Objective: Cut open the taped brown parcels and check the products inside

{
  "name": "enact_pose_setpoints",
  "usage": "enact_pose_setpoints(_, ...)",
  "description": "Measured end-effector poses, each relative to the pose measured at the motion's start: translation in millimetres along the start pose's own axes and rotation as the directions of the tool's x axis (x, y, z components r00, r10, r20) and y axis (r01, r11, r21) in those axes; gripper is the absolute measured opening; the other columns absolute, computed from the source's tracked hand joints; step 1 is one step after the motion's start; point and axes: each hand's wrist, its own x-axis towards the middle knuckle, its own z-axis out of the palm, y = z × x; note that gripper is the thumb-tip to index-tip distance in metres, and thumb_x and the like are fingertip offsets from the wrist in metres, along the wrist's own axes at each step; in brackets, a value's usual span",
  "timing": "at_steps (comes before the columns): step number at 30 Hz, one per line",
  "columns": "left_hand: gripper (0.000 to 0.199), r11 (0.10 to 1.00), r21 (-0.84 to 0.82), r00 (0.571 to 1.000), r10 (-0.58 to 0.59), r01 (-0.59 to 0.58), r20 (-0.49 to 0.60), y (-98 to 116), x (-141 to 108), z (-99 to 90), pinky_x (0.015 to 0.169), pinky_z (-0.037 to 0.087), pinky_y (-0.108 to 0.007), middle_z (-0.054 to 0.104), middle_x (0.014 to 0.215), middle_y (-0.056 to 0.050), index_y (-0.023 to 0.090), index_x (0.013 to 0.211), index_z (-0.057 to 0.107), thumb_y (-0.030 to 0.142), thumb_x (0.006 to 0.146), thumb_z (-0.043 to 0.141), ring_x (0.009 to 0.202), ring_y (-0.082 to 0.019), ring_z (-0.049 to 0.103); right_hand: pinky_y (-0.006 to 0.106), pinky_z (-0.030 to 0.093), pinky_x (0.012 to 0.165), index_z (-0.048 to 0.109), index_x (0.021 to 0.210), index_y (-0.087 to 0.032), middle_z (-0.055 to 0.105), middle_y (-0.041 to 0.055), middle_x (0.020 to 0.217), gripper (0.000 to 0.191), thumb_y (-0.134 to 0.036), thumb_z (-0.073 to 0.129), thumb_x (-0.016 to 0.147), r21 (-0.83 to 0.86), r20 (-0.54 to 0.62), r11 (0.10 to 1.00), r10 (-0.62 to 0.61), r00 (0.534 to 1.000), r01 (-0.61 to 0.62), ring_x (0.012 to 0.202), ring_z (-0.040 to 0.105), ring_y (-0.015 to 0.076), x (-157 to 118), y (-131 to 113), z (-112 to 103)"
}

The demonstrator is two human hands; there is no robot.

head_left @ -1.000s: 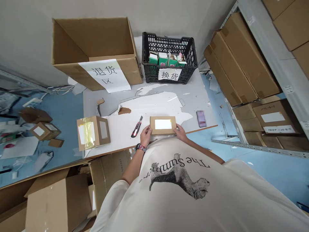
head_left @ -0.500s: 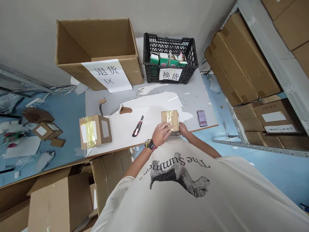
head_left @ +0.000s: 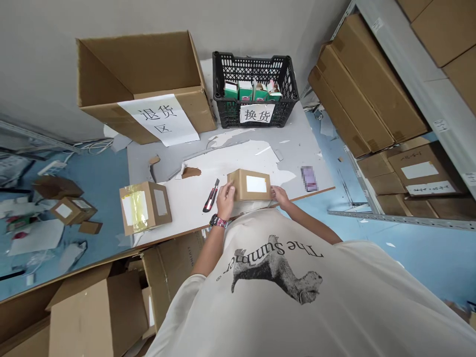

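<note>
Between my two hands is a small cardboard box (head_left: 240, 185) with a white label on the side facing up. My left hand (head_left: 225, 199) grips its left end, and my right hand (head_left: 280, 196) holds the lower right corner. The box is close to the front edge of the table. Just left of my left hand lies a red and black box cutter (head_left: 211, 195). Further left, a second cardboard box (head_left: 159, 203) stands on the table, with yellowish tape across its label.
At the back stand a large open cardboard box (head_left: 206, 110) with a paper sign and a black plastic crate (head_left: 254, 106) holding several green boxes. A blurred purple item (head_left: 309, 178) lies at the table's right. Shelves with cartons (head_left: 375, 84) rise on the right; open cartons (head_left: 80, 322) sit below left.
The box has been turned in my hands, so its white label now shows instead of the taped face. My left hand has moved left, from the top of the box to its left end.
</note>
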Motion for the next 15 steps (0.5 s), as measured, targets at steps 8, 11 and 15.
enact_pose_setpoints(8, 0.051, 0.998, 0.055, 0.992, 0.007, -0.014, 0.124, -5.0, 1.6, -6.3, 0.131, 0.047, -0.052, 0.072, 0.142, -0.014, 0.028, 0.152, 0.082, 0.057, 0.112, 0.067, 0.139, -0.035, 0.065, 0.049, 0.067, 0.103, 0.081, 0.109, -0.028, 0.081, 0.0093, 0.118, 0.034, -0.056, 0.073, 0.091, -0.078, -0.005, 0.992, -0.104, 0.995, 0.103, 0.119, 0.072, 0.033, -2.7, -7.3, 9.7)
enact_pose_setpoints(11, 0.047, 0.971, 0.065, 0.937, 0.202, -0.229, 0.285, 17.5, -3.4, 15.6, 0.141, 0.036, -0.056, 0.074, 0.145, -0.012, 0.033, 0.151, 0.083, 0.056, 0.113, 0.069, 0.151, -0.036, 0.057, 0.048, 0.056, 0.123, 0.083, 0.123, -0.027, 0.078, 0.0105, 0.127, 0.045, -0.048, 0.074, 0.084, -0.102, -0.142, 0.985, -0.154, 0.978, 0.14, 0.134, 0.067, 0.0335, 5.9, -17.7, -6.4)
enact_pose_setpoints(15, 0.058, 0.957, -0.075, 0.892, 0.288, -0.279, 0.348, 29.7, -0.2, 42.7, 0.136, 0.046, -0.056, 0.064, 0.166, -0.014, 0.032, 0.165, 0.071, 0.056, 0.113, 0.068, 0.157, -0.036, 0.056, 0.048, 0.062, 0.111, 0.081, 0.14, -0.023, 0.081, 0.0122, 0.128, 0.061, -0.052, 0.067, 0.089, -0.066, -0.248, 0.988, -0.149, 0.957, 0.137, 0.116, 0.075, 0.0321, 9.0, -34.2, -34.4)
